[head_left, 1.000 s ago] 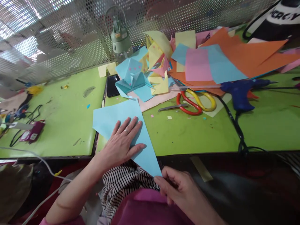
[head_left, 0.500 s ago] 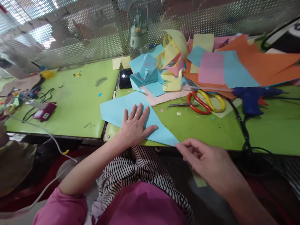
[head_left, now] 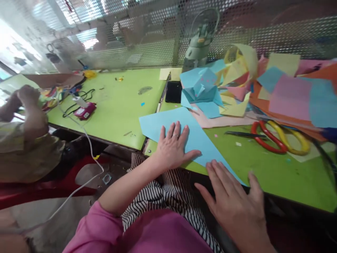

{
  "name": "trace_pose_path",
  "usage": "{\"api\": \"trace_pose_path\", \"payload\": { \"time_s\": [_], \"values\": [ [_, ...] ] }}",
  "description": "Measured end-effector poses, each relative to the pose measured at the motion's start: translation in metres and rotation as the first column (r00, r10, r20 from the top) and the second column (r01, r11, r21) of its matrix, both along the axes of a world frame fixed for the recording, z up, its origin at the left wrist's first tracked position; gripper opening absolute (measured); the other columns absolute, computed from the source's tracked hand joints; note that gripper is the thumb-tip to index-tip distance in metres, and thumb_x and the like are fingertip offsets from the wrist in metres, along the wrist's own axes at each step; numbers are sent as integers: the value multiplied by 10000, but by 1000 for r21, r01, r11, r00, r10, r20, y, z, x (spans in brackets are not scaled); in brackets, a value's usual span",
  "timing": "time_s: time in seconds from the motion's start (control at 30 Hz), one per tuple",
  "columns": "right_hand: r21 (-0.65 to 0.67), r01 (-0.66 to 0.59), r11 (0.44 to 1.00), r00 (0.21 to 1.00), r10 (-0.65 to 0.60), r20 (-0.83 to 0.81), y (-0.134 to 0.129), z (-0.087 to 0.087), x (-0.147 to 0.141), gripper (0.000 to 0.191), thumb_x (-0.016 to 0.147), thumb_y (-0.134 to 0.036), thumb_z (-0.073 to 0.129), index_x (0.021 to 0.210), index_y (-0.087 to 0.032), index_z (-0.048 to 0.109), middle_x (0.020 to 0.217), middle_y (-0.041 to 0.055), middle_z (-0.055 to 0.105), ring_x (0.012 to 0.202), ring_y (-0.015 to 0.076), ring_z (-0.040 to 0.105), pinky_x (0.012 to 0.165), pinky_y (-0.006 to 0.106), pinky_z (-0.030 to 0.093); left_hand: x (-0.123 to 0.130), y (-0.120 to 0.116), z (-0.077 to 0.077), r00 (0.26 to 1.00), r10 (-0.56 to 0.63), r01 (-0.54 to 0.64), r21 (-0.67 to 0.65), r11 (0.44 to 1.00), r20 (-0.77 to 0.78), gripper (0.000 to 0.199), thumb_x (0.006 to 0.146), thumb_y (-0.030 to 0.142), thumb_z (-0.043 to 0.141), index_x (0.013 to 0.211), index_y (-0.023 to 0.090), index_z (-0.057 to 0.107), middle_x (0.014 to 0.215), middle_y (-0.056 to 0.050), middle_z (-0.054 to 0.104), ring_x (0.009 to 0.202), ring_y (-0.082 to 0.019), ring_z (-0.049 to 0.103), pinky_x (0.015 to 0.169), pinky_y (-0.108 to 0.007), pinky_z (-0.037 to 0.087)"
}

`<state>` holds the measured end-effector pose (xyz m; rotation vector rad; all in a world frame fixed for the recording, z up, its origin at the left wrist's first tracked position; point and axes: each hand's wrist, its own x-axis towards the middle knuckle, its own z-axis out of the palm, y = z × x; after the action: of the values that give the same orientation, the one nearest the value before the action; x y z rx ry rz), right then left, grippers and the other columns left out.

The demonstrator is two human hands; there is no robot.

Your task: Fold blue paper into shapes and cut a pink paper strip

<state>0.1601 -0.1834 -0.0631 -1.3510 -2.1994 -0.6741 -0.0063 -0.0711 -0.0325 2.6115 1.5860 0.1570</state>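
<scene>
A folded sheet of light blue paper (head_left: 197, 133) lies on the green table at its front edge, one long point reaching to the right. My left hand (head_left: 172, 147) rests flat on the sheet with its fingers spread. Over the paper's near edge, my right hand (head_left: 231, 200) is stretched out, fingers apart, its fingertips at the sheet and nothing held. Just behind the sheet sits a blue folded paper figure (head_left: 201, 88) with pink dots. Scissors (head_left: 273, 137) with red and yellow handles lie to the right.
A black phone (head_left: 173, 92) and a bottle (head_left: 197, 51) stand near the mesh panel. Coloured paper sheets (head_left: 291, 95) are piled at the back right. To the left are a magenta device (head_left: 84, 111) with cables and another person's hands (head_left: 28, 96).
My right hand has let go of the paper's right point and opened out over its near edge. My left hand stays on the paper. The view has swung left.
</scene>
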Motion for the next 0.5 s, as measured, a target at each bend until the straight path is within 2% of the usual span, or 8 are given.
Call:
{"api": "trace_pose_path", "payload": {
  "time_s": [0.1, 0.2, 0.3, 0.37, 0.43, 0.5],
  "values": [
    [24, -14, 1000, 999, 14, 31, 2, 6, 6, 746, 928, -332, 615, 1528, -41, 281, 1175, 222, 702, 938, 331, 724, 1107, 630, 301, -13, 0, 2, 999, 42, -42, 12, 999, 2, 985, 875, 787, 323, 1537, 63, 241, 1607, -218, 209, 1508, -330, 145, 1201, -552, 166],
    [26, -9, 1000, 996, 7, 91, -1, 15, 22, 729, 965, -347, 538, 1549, -53, 216, 1121, 231, 719, 867, 347, 736, 1067, 645, 343, -6, -5, 0, 998, 58, -59, 41, 997, 40, 956, 893, 764, 328, 1535, 61, 244, 1607, -206, 217, 1500, -334, 182, 1193, -553, 201],
    [14, 25, 1000, 987, -27, 156, -4, 22, 43, 676, 1007, -373, 411, 1560, -62, 179, 1104, 259, 715, 855, 378, 733, 1031, 693, 341, 11, -18, -6, 996, -46, 38, 105, 994, 78, 787, 964, 668, 292, 1528, 118, 292, 1614, -141, 244, 1491, -306, 230, 1195, -533, 220],
    [-1, 35, 999, 985, -34, 169, -6, 23, 54, 661, 1016, -386, 365, 1562, -62, 180, 1130, 273, 701, 881, 392, 728, 1022, 705, 339, 17, -28, -10, 987, -136, 121, 157, 980, 88, 746, 981, 649, 239, 1509, 132, 340, 1604, -110, 291, 1480, -277, 270, 1204, -488, 222],
    [-8, 34, 999, 986, -33, 163, -7, 21, 59, 662, 1013, -389, 373, 1560, -61, 193, 1147, 272, 695, 894, 391, 727, 1022, 691, 352, 13, -35, -14, 981, -172, 154, 186, 970, 86, 826, 948, 710, 191, 1493, 115, 368, 1581, -114, 346, 1464, -267, 309, 1204, -452, 234],
    [-7, 45, 999, 988, -44, 150, -8, 18, 60, 669, 1007, -386, 400, 1560, -66, 199, 1154, 264, 695, 901, 384, 727, 1031, 677, 355, 1, -38, -17, 987, -147, 131, 190, 973, 71, 952, 886, 789, 159, 1486, 82, 372, 1562, -140, 373, 1456, -276, 324, 1202, -446, 240]
  ]
}}
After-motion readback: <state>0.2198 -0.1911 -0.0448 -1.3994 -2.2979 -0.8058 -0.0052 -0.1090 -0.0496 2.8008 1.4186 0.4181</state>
